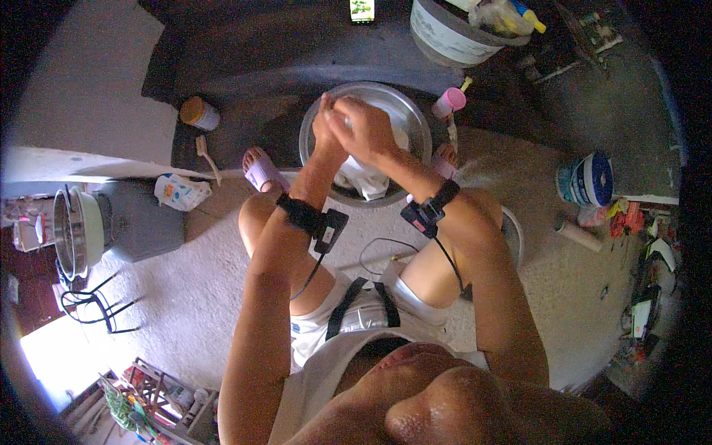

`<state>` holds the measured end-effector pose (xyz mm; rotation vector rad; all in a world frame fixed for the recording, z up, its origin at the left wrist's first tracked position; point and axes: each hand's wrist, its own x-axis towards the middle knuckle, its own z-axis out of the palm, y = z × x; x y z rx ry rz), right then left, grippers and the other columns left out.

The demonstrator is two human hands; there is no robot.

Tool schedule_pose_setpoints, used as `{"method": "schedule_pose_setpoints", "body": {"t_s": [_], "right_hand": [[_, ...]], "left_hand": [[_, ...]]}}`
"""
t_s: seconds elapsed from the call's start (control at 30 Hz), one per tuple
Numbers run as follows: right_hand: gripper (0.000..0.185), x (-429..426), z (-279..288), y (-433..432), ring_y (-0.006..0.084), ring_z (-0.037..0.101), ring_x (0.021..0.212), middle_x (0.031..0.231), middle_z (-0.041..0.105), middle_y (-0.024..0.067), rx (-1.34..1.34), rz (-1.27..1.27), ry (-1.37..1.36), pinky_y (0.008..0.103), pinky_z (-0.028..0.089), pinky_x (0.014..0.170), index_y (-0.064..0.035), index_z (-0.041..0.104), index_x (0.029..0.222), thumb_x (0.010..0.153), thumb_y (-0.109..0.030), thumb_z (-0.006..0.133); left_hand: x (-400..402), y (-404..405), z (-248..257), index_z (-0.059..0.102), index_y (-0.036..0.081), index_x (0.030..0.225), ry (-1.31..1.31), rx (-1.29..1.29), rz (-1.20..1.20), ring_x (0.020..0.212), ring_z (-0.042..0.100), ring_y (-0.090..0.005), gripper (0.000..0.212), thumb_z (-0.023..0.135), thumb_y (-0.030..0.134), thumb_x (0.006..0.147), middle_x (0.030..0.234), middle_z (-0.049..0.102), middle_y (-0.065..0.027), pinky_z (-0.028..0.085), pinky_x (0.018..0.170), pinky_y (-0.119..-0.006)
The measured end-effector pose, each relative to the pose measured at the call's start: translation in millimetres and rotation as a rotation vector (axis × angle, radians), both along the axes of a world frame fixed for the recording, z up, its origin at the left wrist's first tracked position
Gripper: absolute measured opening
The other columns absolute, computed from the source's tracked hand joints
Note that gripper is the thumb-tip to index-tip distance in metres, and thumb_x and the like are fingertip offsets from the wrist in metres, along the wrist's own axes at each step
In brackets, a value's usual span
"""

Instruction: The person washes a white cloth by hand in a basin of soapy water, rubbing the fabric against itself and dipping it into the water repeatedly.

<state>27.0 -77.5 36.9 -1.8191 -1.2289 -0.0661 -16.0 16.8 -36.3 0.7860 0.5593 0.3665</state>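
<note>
Over a wide metal basin on the floor, my two hands are pressed together. My left hand is on the near left side of the pair, its fingers pointing away from me. Across it lies my right hand, its fingers curled towards the left one. A small pale patch shows between them, but whether it is cloth or suds I cannot tell. Below, a white cloth lies bunched in the basin, partly hidden by my wrists. Each wrist wears a black strap with a small cabled device.
A pink cup stands right of the basin, and a large tub behind it. Leftward are a lidded jar, a brush and a plastic pouch. A blue-and-white bucket stands far right. My slippered feet flank the basin.
</note>
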Motion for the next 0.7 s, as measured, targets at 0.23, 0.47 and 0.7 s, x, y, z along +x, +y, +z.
{"method": "schedule_pose_setpoints", "body": {"t_s": [0.23, 0.47, 0.7], "right_hand": [[0.029, 39, -24, -16, 0.0372, 0.059, 0.065, 0.072, 0.061, 0.0155, -0.104, -0.186, 0.036, 0.0454, 0.046, 0.056, -0.0073, 0.055, 0.076, 0.086, -0.035, 0.053], [0.029, -19, 10, 13, 0.0372, 0.059, 0.068, 0.073, 0.06, 0.0163, 0.018, 0.038, 0.048, 0.0443, 0.045, 0.058, -0.0063, 0.056, 0.079, 0.086, -0.034, 0.054], [0.03, 25, -20, -6, 0.0371, 0.061, 0.067, 0.073, 0.062, 0.0157, -0.125, -0.162, 0.055, 0.0456, 0.047, 0.059, -0.0082, 0.059, 0.081, 0.086, -0.037, 0.052]], "left_hand": [[21, -36, 5, 0.057, 0.012, 0.097, 0.027, -0.204, 0.106, 0.09, 0.055, -0.0203, 0.035, 0.043, 0.044, 0.093, 0.094, 0.059, -0.0041, 0.043, 0.08, -0.035], [-9, 38, -52, 0.055, 0.008, 0.107, 0.198, 0.897, -0.039, 0.098, 0.054, -0.0261, 0.04, 0.031, 0.04, 0.097, 0.102, 0.059, -0.0082, 0.042, 0.089, -0.039], [15, -22, 0, 0.059, 0.008, 0.103, 0.113, -0.14, 0.153, 0.092, 0.054, -0.0198, 0.043, 0.042, 0.046, 0.092, 0.101, 0.059, -0.0064, 0.045, 0.078, -0.037]]}}
